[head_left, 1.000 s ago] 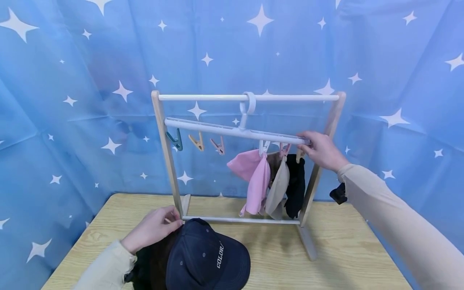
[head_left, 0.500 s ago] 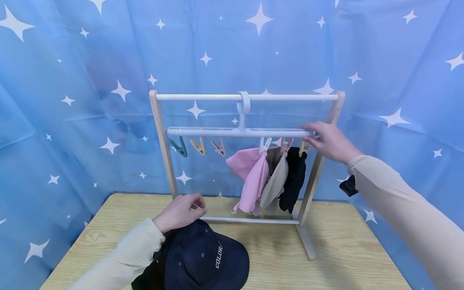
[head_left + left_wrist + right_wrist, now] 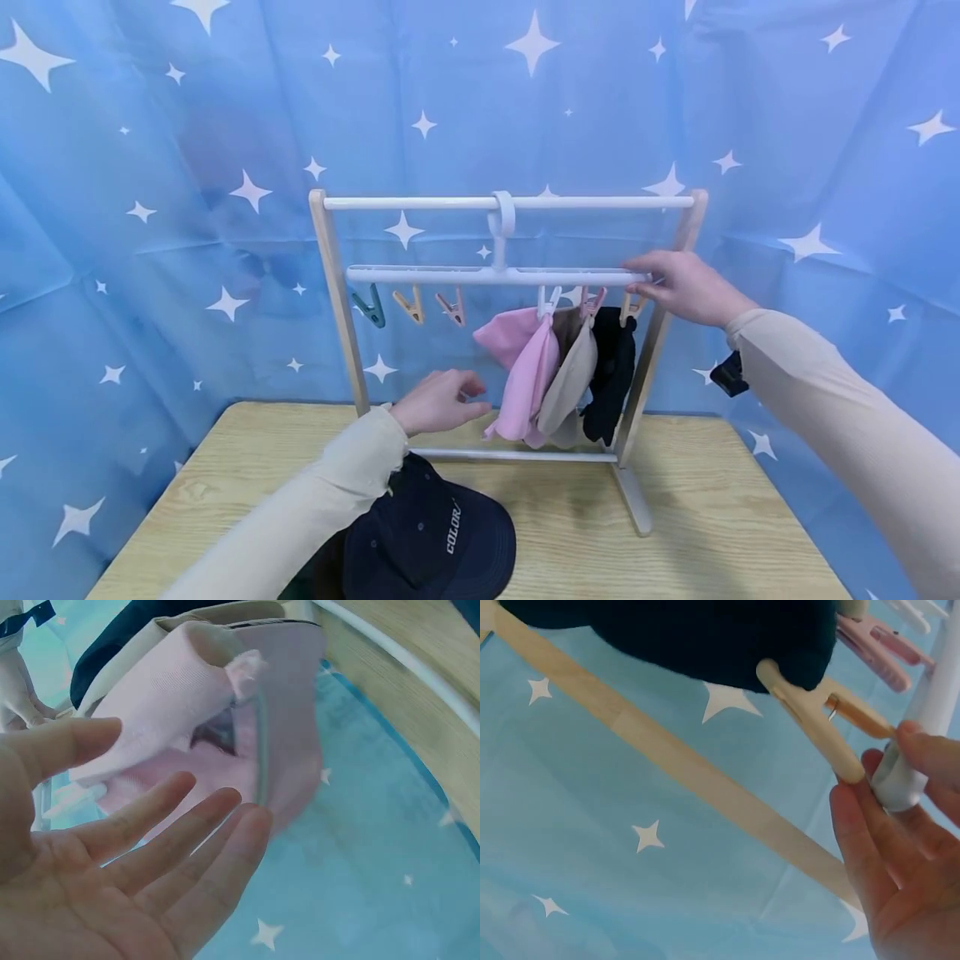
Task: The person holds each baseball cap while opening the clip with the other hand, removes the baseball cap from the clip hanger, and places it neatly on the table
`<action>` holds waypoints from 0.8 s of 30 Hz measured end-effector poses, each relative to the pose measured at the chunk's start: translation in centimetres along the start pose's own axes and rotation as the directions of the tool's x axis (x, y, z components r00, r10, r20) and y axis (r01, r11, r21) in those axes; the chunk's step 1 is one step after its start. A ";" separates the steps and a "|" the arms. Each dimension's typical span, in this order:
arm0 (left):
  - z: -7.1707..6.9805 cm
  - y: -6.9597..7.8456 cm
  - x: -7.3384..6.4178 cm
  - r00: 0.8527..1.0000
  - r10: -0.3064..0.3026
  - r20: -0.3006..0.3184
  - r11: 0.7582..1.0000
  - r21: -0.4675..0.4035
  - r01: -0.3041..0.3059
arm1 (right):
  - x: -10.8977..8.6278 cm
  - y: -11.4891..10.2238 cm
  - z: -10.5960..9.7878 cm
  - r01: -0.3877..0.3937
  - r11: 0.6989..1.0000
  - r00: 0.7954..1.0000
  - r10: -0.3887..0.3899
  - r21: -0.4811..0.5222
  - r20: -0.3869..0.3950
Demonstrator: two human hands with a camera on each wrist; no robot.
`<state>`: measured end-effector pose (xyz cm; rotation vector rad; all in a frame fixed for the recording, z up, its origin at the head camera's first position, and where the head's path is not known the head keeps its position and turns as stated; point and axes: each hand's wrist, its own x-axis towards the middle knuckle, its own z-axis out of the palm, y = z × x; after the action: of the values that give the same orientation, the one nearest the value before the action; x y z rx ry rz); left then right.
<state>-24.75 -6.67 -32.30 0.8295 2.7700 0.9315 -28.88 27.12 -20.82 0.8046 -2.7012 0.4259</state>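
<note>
My right hand (image 3: 686,286) grips the right end of a white clip hanger (image 3: 427,275), which hangs level by its hook from the top rail of a small rack. In the right wrist view, its thumb and fingers close around the bar's end beside a yellow clothespin (image 3: 814,712). That pin clamps a black cloth item (image 3: 611,375). Left of it hang a beige cloth item (image 3: 573,383) and a pink one (image 3: 525,375), each clipped. Fingers spread, my left hand (image 3: 441,402) is left of the pink cloth, apparently not touching it, palm toward its opening in the left wrist view.
A navy cap (image 3: 427,533) lies on the wooden table (image 3: 712,500) in front of the rack, under my left forearm. A green clothespin (image 3: 369,306), a yellow one (image 3: 409,304) and a pink one (image 3: 452,307) hang with nothing clipped. The rack's lower rail (image 3: 510,456) crosses behind.
My left hand has moved right and up from beside the cap to near the pink cloth. The hanger, tilted down at the right before, has come level with my right hand on its end.
</note>
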 end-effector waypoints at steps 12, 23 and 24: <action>2.1 3.5 5.1 0.994 0.016 -0.109 0.985 -0.169 -0.034 | -0.1 -0.3 0.1 -0.040 0.999 0.998 0.040 -0.007 0.049; 1.3 5.2 6.8 0.976 0.147 -0.158 0.977 -0.131 -0.168 | -0.2 -0.3 0.1 -0.050 0.999 0.998 0.051 -0.020 0.046; 1.1 5.3 6.7 0.977 0.148 -0.152 0.976 -0.135 -0.169 | -0.2 -0.2 0.2 -0.053 0.998 0.997 0.054 -0.021 0.046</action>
<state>-27.70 1.00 -29.57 1.0097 2.7386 1.2522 -28.66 26.94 -21.01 0.7480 -2.7710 0.3970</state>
